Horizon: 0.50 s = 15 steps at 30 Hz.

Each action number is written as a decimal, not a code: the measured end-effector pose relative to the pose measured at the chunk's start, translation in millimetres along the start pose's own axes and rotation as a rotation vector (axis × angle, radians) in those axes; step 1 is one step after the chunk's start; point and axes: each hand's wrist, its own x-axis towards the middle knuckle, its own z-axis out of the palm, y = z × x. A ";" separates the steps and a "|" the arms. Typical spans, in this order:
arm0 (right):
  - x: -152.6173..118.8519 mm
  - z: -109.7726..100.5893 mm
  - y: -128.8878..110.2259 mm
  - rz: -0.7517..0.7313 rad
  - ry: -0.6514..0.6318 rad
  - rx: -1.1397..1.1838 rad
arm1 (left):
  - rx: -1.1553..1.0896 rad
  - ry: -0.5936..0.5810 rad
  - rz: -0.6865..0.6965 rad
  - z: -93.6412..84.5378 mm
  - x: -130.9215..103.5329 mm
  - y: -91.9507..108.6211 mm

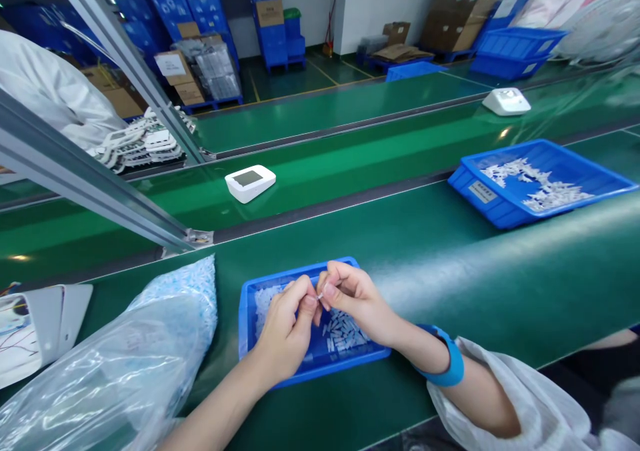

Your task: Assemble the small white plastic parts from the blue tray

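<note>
Both hands meet over a shallow blue tray [320, 373] on the green bench. My left hand [287, 328] is closed in a pinch, thumb against fingers. Facing it, my right hand [357, 301] pinches too, its fingertips nearly touching the left ones. Between them shows the end of a small white plastic part [320, 296], mostly covered by the fingers. Under the hands, the tray holds small translucent white pieces [265, 304] on its left side and a pile of small, narrow pale pieces [345, 331] on its right.
A clear plastic bag [125, 364] of small bluish-white pieces lies left of the tray, beside an opened white housing [55, 324] with wires. Farther right stands a larger blue bin [487, 201] of white parts. White devices [250, 183] sit on the conveyor behind a metal post [125, 198].
</note>
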 end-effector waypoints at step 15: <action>-11.5 5.2 0.3 -0.408 0.023 -0.828 | 0.326 0.134 0.156 5.5 -2.2 0.0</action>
